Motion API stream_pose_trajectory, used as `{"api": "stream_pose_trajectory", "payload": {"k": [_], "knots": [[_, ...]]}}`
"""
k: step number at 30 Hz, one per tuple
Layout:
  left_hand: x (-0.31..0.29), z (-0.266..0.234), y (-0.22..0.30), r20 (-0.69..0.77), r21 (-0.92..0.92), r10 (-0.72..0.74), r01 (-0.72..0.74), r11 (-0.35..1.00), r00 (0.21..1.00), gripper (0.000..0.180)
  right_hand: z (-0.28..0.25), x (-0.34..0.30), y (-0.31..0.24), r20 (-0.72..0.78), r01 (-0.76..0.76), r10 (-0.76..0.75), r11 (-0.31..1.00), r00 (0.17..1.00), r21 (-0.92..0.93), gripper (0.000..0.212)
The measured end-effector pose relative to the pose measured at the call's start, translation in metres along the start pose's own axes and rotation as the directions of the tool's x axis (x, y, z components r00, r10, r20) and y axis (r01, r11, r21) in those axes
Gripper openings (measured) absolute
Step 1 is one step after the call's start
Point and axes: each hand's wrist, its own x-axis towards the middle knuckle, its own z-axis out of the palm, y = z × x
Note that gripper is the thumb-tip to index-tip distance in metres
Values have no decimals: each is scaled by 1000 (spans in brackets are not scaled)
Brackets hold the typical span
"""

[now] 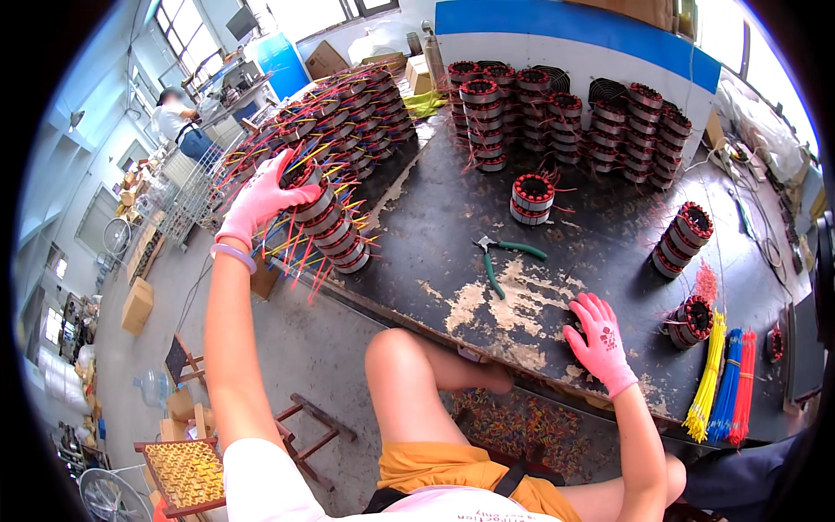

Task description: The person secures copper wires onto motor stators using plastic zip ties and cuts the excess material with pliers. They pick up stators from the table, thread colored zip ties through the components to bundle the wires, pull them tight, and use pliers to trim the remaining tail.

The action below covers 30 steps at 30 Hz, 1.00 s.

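Head view: is there any writing near you?

"A little. My right hand (602, 341), gloved in pink, has a dark printed mark on its back, and lettering runs upside down on my white shirt (487, 515)."

"How are your hands?"

"My right one lies palm down on the desk (417, 217), thumb apart from the fingers, holding nothing. My left hand (268, 196), in a matching glove, has thumb and fingers around the top ring (302, 174) of a wire-wound stack (335, 233) at the desk's left side, near the front edge. I can't tell how tightly."

"And around them?"

"Green-handled pliers (522, 250) lie between my hands. Beyond the pliers stands a short pair of rings (532, 209). To my right are yellow wires (706, 374), blue wires (726, 383) and red wires (744, 383) in bundles. Taller stacks (484, 122) line the far side. Far off to the left, another person (181, 122) is by some shelving."
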Motion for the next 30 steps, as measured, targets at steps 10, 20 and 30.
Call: {"api": "stream_pose_trajectory", "payload": {"k": [10, 20, 30], "knots": [[-102, 61, 81, -609, 125, 374, -381, 916, 700, 35, 18, -2, -29, -42, 24, -19, 992, 999, 125, 45], [-114, 269, 13, -298, -889, -778, 137, 437, 553, 86, 29, 6, -56, -33, 106, -103, 988, 994, 112, 42], [-71, 274, -28, -359, -691, -757, 389, 609, 547, 116, 33, 6, -64, -44, 120, -117, 988, 992, 98, 43]]}}
